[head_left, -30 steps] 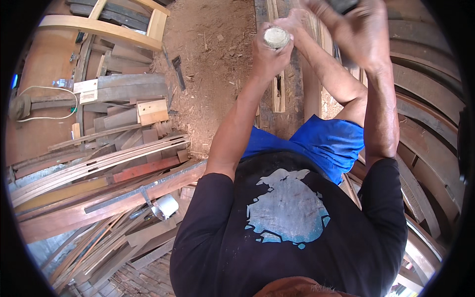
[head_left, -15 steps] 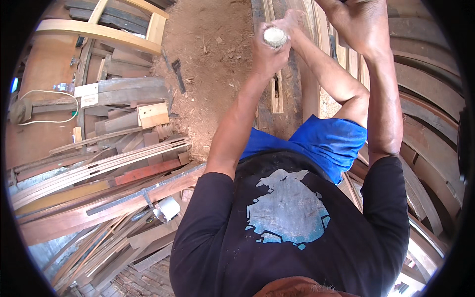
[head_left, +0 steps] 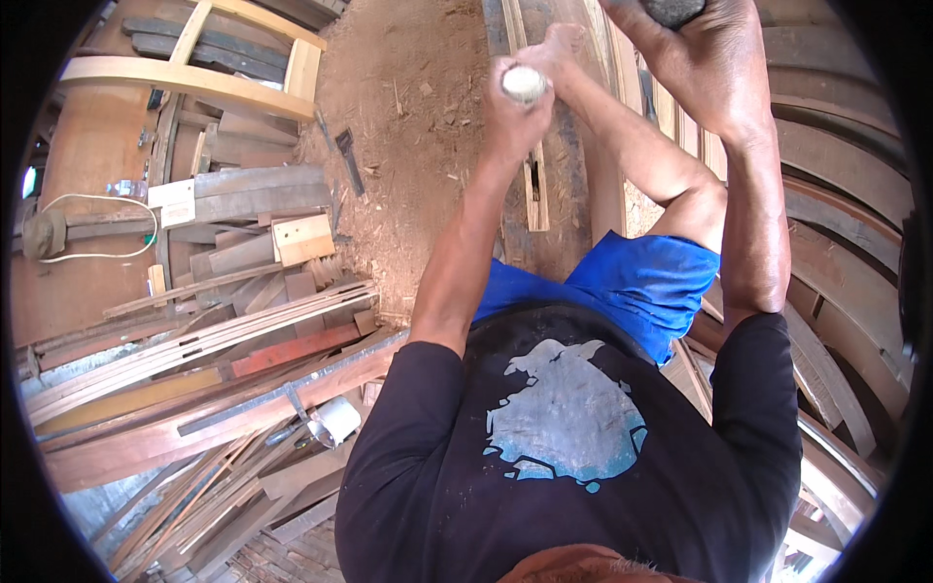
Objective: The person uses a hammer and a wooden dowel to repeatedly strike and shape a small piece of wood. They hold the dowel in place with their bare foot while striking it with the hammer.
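Note:
My left hand (head_left: pixel 517 117) is wrapped round an upright chisel (head_left: pixel 525 85), whose pale, frayed round handle end faces up; the blade is hidden below the fist. Beneath it lies a narrow strip of light wood (head_left: pixel 537 209) with a dark slot cut in it. Raised at the upper right, my right hand (head_left: pixel 705 73) is closed round a dark grey, rounded object (head_left: pixel 673 10), cut off by the top edge, so its kind does not show. My bare foot (head_left: pixel 557 47) rests on the wood just beyond the left hand.
A handsaw-like dark tool (head_left: pixel 350 160) lies on the sawdust-strewn floor (head_left: pixel 408 194). Stacked boards (head_left: pixel 194 330) and a white cup (head_left: pixel 335 420) fill the left. A light wooden frame (head_left: pixel 185 83) stands at the far left. Curved planks (head_left: pixel 836 253) line the right.
My right hand has come lower in the picture, bringing the dark rounded object into view. My left hand, still round the chisel, appears slightly lower and further left as the view shifts.

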Available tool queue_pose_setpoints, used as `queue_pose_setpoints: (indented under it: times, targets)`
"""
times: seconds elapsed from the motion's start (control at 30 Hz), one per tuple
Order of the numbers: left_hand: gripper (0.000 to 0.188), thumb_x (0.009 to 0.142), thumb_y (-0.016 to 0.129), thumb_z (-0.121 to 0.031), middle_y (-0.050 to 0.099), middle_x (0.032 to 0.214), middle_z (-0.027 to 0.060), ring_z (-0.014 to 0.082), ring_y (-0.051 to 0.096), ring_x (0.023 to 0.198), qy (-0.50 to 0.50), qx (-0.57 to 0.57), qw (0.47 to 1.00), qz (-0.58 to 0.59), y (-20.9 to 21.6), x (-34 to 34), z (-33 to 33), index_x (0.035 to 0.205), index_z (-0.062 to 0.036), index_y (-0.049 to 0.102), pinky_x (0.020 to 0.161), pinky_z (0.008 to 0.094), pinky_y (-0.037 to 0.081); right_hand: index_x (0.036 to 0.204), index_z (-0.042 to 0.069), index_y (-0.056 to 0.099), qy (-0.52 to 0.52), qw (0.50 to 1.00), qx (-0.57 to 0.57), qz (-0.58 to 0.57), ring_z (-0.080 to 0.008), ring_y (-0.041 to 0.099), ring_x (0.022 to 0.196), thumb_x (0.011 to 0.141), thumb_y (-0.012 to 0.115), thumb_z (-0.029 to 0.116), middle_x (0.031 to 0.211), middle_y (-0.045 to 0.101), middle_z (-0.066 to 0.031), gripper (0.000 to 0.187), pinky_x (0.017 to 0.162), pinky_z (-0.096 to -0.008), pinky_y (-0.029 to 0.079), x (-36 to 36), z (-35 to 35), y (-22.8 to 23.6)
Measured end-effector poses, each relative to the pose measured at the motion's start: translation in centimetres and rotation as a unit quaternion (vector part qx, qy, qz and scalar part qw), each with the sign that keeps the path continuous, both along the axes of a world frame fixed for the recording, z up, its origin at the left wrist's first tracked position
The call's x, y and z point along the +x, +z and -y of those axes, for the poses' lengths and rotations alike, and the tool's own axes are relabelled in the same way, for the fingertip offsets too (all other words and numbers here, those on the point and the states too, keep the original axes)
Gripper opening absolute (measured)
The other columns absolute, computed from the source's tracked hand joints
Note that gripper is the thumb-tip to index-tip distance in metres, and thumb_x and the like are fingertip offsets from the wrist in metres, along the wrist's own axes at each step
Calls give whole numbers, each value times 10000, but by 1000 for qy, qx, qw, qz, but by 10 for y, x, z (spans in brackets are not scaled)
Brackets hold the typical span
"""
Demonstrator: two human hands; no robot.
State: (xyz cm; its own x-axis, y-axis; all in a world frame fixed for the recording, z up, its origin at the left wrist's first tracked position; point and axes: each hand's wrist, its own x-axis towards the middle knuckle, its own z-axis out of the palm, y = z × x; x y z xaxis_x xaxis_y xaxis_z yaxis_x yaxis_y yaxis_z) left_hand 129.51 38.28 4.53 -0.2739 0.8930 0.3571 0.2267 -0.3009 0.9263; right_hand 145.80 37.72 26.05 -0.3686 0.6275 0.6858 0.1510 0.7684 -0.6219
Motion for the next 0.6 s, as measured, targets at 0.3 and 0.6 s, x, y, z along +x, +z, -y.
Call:
queue_pose_setpoints:
  times: [0.3,0.6]
  targets:
    - [391,855,767,-124,631,1012,91,138,636,902,7,45,999,-16,-23,10,-7,1111,-39,484,769,294,532,1000,9,669,-97,945,-174,260,-258,694,777,833,794,196,827,709,-125,280,690,-390,559,22,-21,-117]
    - [299,854,743,-76,661,900,69,146,639,715,20,-130,990,40,-63,0,-81,1073,-37,543,606,308,531,865,45,601,-43,906,-418,48,-81,537,694,860,786,168,780,574,-19,222,633,-264,475,33,61,-254]
